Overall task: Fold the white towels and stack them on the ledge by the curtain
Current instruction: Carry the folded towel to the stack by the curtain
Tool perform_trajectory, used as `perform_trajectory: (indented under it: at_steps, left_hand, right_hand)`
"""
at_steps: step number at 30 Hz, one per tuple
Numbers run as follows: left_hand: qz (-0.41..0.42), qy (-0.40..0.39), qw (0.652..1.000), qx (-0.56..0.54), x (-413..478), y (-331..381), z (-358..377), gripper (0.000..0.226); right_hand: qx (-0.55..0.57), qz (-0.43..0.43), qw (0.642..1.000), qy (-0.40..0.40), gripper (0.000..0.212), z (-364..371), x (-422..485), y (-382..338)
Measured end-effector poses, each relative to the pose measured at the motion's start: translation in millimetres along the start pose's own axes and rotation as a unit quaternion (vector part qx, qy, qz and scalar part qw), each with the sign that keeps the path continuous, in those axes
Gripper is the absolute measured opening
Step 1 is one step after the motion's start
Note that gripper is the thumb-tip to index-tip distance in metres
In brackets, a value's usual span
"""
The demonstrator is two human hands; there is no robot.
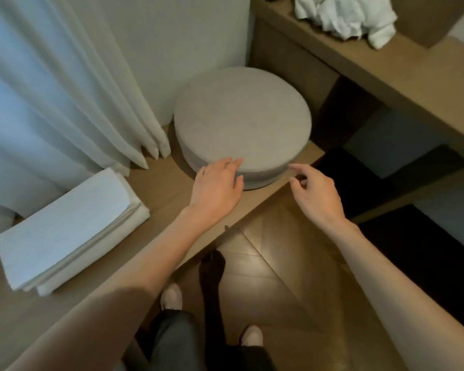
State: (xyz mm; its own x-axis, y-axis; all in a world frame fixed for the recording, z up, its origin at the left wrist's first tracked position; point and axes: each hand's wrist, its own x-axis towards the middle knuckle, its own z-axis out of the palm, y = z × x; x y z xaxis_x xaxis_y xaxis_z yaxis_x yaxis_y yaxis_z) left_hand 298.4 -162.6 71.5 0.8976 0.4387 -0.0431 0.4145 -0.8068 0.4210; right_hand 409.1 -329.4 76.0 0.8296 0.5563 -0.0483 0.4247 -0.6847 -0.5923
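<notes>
At centre frame, on the near rim of the round grey cushion (241,121): left hand (216,184), palm down, fingers straight and flat against the fabric, gripping nothing. Just to the right, right hand (315,194), hovering at the cushion's lower right edge, fingers loosely curled, forefinger out toward the rim, nothing in its grasp; touching or just clear, hard to tell. Down at lower left, on the wooden ledge (161,188): stack of folded white towels (67,231), neat, edges stepped, lying just beside the foot of the pale curtain (51,89) filling the upper left. Cushion on that same ledge, right of the curtain's hem. Up in the upper right corner: heap of crumpled white towels (343,14), unfolded, sitting on the tabletop (413,68), well apart from the stack. At bottom centre: wooden floor (268,253), light slippers (171,295), dark trouser legs (169,341).
</notes>
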Motion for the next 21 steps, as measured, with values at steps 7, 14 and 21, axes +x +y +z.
perform_trajectory:
  at_steps: [7,14,21]
  left_hand:
    - [0.084,0.030,0.996,-0.017,37,138,-14,0.047]
    - [0.135,0.077,0.987,-0.035,94,217,-39,0.046]
    - [0.142,0.088,0.984,-0.055,173,245,-45,0.047]
  right_hand:
    - [0.006,0.033,0.998,0.062,0.038,-128,-9,56]
    - [0.030,0.031,0.995,0.086,0.037,-217,19,74]
    - [0.042,0.030,0.994,0.099,0.037,-256,84,93]
